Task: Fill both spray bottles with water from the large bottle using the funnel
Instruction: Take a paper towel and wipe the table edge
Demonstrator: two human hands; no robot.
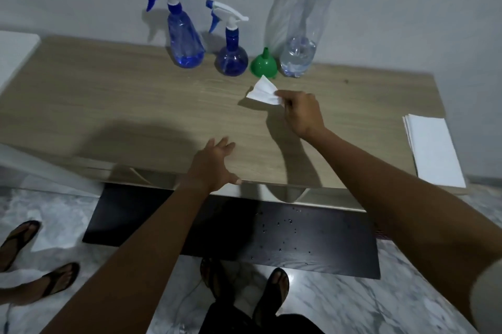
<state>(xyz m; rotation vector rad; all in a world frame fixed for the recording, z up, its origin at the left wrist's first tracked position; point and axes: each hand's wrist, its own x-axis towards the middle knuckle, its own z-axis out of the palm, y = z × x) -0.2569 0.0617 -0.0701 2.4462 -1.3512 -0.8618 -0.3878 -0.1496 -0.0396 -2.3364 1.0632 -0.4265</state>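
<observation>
1. Two spray bottles, the tall one (184,34) and the round one (231,48), stand capped at the table's (108,105) far edge, beside the green funnel (264,64) and large bottle (297,21).
2. Right hand (301,113) pinches a crumpled tissue (263,91); left hand (214,162) rests spread and empty at the near edge.
3. Large bottle looks thin-walled and nearly empty — light, squashy, possibly wet; I'd grip mid-body, gently.

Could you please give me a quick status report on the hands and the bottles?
Right hand pinching a tissue; left hand open at table edge. Both spray bottles capped, funnel idle. Nothing blocking.
</observation>
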